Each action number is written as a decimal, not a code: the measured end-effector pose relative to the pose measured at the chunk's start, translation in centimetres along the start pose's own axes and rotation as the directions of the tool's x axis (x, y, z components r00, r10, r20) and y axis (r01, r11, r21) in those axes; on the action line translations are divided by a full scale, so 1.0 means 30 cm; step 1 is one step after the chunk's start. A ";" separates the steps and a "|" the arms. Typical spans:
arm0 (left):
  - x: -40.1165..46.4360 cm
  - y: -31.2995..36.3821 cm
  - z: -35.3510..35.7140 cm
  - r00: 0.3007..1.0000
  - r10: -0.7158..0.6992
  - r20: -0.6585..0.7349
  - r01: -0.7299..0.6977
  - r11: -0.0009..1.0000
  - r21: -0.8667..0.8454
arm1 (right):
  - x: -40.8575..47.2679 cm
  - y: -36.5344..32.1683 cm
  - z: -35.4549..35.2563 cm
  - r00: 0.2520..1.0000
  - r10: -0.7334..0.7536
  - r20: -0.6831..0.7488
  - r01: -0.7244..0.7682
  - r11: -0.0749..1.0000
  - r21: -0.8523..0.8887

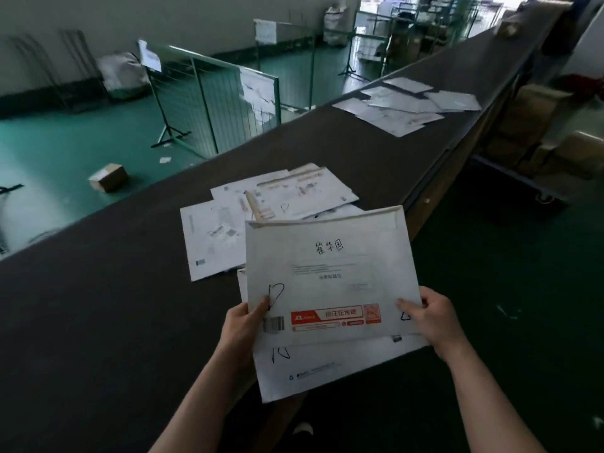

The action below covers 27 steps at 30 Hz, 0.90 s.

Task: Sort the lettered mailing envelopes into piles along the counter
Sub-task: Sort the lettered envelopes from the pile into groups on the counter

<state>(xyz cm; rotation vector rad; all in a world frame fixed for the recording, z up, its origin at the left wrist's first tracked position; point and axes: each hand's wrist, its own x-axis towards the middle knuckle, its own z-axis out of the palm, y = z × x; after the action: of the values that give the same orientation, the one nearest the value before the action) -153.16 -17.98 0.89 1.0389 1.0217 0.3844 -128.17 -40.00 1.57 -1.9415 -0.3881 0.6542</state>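
A long dark bench (98, 305) runs diagonally from the lower left to the upper right. A green floor (65, 135) lies beyond it, carrying green wire racks (209, 93) and a small cardboard box (108, 177). Brown boxes (536, 125) stand to the right of the bench. A far pile of envelopes (408, 104) lies on the bench at upper right, well apart from a near pile (277, 204) at centre. A held stack of envelopes (330, 289) overlaps the near pile's lower edge in view. The left hand (243, 325) pinches the stack's lower left edge, thumb on top. The right hand (431, 318) pinches the lower right corner, its fingers (408, 305) pressed to the top envelope.
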 end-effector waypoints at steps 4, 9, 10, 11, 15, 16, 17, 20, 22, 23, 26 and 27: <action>0.217 0.150 0.116 0.999 0.032 0.037 -0.037 0.991 0.128 | 0.304 -0.090 -0.046 0.989 -0.038 -0.143 0.047 0.997 0.059; 0.369 0.190 0.157 0.993 0.048 -0.105 -0.027 0.981 0.193 | 0.719 -0.147 0.011 0.981 -0.038 -0.191 0.064 0.990 0.129; 0.380 0.174 0.149 0.986 0.044 -0.159 -0.016 0.985 0.174 | 0.787 -0.157 0.034 0.981 -0.056 -0.185 0.082 0.987 0.136; 0.386 0.160 0.148 0.975 0.037 -0.218 -0.003 0.989 0.151 | 0.867 -0.179 0.063 0.986 -0.078 -0.147 0.097 0.987 0.129; 0.340 0.140 0.201 0.899 -0.014 -0.437 0.028 0.999 0.026 | 1.125 -0.332 0.194 0.980 -0.162 0.117 0.152 0.985 0.087; 0.327 0.144 0.225 0.874 -0.038 -0.485 0.026 0.999 -0.032 | 1.179 -0.372 0.234 0.966 -0.179 0.189 0.165 0.982 0.087; 0.312 0.134 0.246 0.849 -0.063 -0.524 0.028 0.997 -0.076 | 1.226 -0.401 0.277 0.951 -0.197 0.238 0.181 0.979 0.090; 0.273 0.104 0.304 0.788 -0.113 -0.605 0.020 0.987 -0.159 | 1.318 -0.469 0.400 0.916 -0.175 0.361 0.107 0.974 0.200; 0.244 0.077 0.332 0.748 -0.131 -0.650 0.012 0.983 -0.184 | 1.351 -0.479 0.471 0.872 -0.089 0.482 -0.047 0.964 0.262; 0.228 0.065 0.340 0.728 -0.140 -0.671 0.008 0.981 -0.196 | 1.371 -0.458 0.505 0.844 -0.057 0.534 -0.089 0.966 0.243; 0.186 0.029 0.353 0.690 -0.149 -0.708 -0.040 0.969 -0.243 | 1.397 -0.349 0.573 0.823 0.056 0.565 -0.122 0.989 0.079; 0.177 0.022 0.355 0.675 -0.159 -0.721 -0.046 0.965 -0.256 | 1.383 -0.309 0.578 0.820 0.102 0.563 -0.140 0.990 0.026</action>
<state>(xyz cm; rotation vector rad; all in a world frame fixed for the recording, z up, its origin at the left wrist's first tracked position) -141.38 -19.60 0.06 0.5938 1.6778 0.9136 -105.15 -1.32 -7.45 -1.6894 -0.5977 1.3180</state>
